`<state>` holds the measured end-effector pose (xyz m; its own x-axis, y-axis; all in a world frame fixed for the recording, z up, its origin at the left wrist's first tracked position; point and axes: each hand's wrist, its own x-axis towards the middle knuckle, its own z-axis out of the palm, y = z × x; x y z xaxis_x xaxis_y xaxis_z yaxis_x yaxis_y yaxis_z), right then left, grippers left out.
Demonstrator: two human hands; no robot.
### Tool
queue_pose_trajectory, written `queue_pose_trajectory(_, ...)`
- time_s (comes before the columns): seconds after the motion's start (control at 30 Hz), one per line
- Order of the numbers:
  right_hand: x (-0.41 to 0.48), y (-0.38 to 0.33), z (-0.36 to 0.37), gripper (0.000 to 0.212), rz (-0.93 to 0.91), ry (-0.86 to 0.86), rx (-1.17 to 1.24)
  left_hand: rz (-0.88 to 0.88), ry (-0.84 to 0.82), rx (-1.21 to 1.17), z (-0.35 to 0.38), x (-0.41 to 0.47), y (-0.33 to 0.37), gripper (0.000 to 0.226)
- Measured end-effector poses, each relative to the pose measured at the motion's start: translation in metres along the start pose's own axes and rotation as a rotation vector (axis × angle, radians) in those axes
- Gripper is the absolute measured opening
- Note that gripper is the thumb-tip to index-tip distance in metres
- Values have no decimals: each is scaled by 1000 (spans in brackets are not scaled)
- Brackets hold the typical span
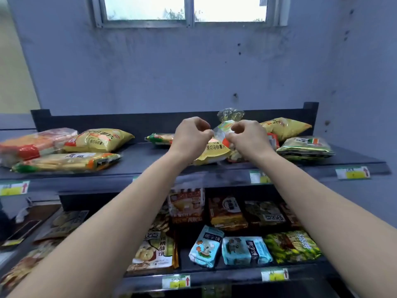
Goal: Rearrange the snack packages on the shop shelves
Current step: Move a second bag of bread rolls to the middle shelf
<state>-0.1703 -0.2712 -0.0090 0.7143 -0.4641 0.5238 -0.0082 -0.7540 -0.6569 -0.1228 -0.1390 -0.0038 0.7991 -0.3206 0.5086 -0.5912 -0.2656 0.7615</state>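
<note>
Both my hands reach over the top shelf (pixel 150 153). My left hand (pixel 190 136) and my right hand (pixel 247 137) each pinch an edge of a clear-topped snack bag (pixel 224 127) that stands upright between them. Below it lies a yellow potato chip bag (pixel 214 152), partly hidden by my wrists. More yellow chip bags lie at the left (pixel 98 140) and the far right (pixel 284 126). A long biscuit pack (pixel 160 138) lies behind my left hand.
A green pack (pixel 305 147) lies at the shelf's right end, long packs (pixel 64 162) at its left. The lower shelf (pixel 214 274) holds several biscuit and cookie packs, among them blue ones (pixel 246 250). Price tags (pixel 352 173) line the shelf fronts. A wall stands behind.
</note>
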Motion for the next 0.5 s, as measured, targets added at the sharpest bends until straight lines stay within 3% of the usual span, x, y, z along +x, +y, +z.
queue_pose_trajectory(0.17,44,18,-15,43,133,-2,-156,-207,-228,-178,36,51,15,6)
queue_pose_trajectory(0.27,64,35,-21,55,267,-38,-214,-318,-296,-227,56,74,14,12)
queue_pose_trajectory(0.4,82,55,-23,45,361,-84,-216,-452,-376,-248,74,90,12,35)
queue_pose_trajectory(0.5,93,67,-17,43,415,-116,-192,-578,-445,-215,84,97,13,21)
